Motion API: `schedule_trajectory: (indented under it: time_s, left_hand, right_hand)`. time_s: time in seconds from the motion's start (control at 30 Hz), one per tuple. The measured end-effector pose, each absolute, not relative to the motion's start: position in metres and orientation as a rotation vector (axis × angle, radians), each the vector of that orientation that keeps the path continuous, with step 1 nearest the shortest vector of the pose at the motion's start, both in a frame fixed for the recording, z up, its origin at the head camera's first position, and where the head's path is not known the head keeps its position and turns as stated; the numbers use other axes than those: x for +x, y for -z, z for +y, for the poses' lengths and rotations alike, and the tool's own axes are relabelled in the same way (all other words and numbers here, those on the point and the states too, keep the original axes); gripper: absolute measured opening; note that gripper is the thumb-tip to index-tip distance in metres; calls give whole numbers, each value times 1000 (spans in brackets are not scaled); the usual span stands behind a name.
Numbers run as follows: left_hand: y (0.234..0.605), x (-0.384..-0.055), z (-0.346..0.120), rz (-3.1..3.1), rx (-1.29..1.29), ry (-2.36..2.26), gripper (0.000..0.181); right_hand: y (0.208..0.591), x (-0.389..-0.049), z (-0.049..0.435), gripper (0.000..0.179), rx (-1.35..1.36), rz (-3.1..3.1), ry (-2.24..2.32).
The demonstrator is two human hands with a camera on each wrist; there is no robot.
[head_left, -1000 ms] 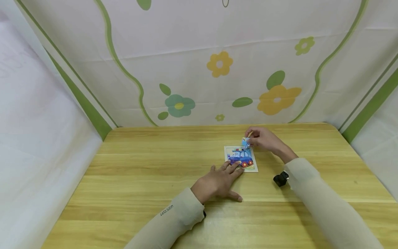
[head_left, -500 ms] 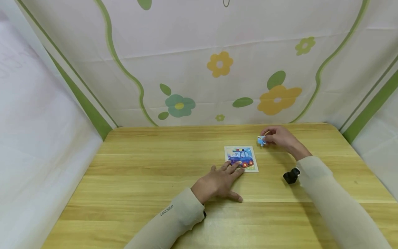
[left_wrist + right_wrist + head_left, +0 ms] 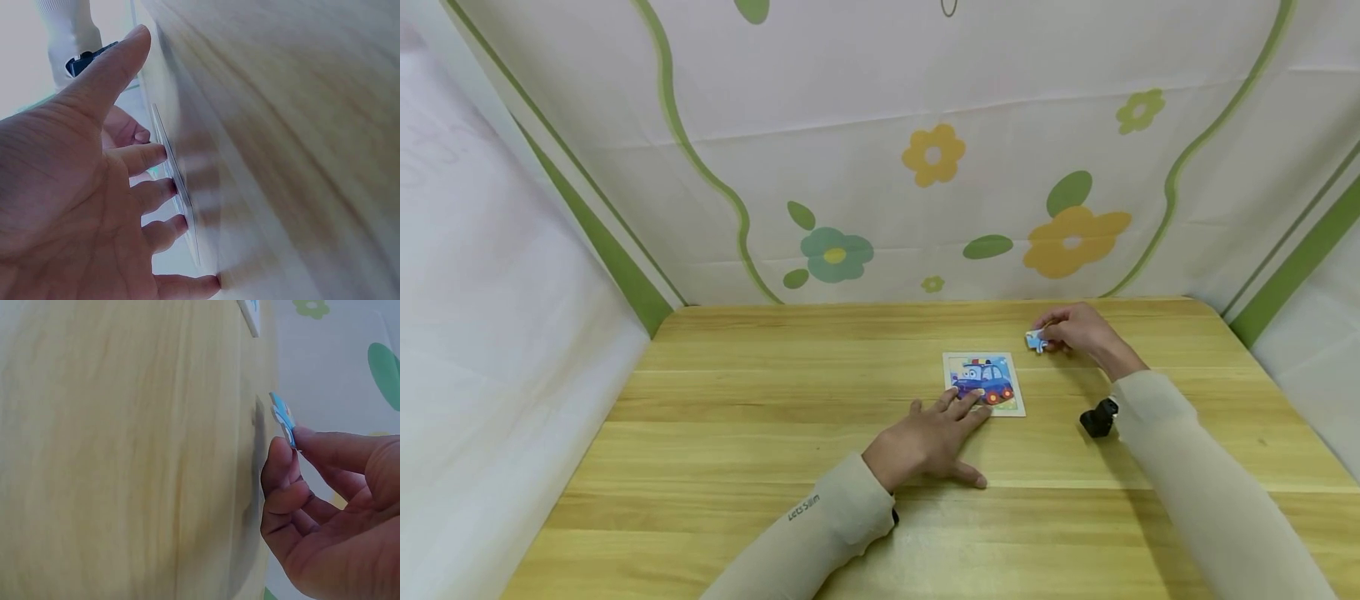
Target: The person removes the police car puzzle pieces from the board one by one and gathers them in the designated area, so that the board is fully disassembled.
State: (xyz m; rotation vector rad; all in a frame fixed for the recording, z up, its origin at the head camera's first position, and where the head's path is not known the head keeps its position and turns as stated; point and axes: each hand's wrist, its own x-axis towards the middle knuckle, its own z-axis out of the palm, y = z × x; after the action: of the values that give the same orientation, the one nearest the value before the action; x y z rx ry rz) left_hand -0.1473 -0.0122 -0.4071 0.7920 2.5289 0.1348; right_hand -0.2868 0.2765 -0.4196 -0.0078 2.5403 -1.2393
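A small square jigsaw puzzle [image 3: 997, 364] with a blue cartoon car lies flat on the table, framed by a white border. My left hand [image 3: 934, 437] rests on its lower left part with the fingers spread and straight, the thumb out to the side. In the left wrist view those fingertips [image 3: 178, 187] touch the puzzle's edge. Beyond the puzzle's upper right corner, my right hand [image 3: 1078, 329] pinches a light blue puzzle piece [image 3: 1036, 341] between thumb and fingers. The right wrist view shows this piece [image 3: 284, 419] raised off the wood, tilted.
The wooden table [image 3: 737, 433] ends at a white cloth wall [image 3: 850, 175] printed with flowers. Another white cloth [image 3: 497, 333] hangs along the left side. A black wrist camera [image 3: 1099, 419] sits under the right sleeve.
My right hand has moved right, away from the puzzle's upper edge, carrying the puzzle piece with it. My left hand has stayed on the puzzle.
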Motion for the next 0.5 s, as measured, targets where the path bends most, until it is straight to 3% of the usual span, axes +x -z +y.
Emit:
schedule_trajectory:
  time_s: [0.5]
  left_hand:
    - [408, -148, -12, 2534, 797, -120, 99]
  right_hand:
    - [429, -291, 275, 25, 22, 2604, 1184]
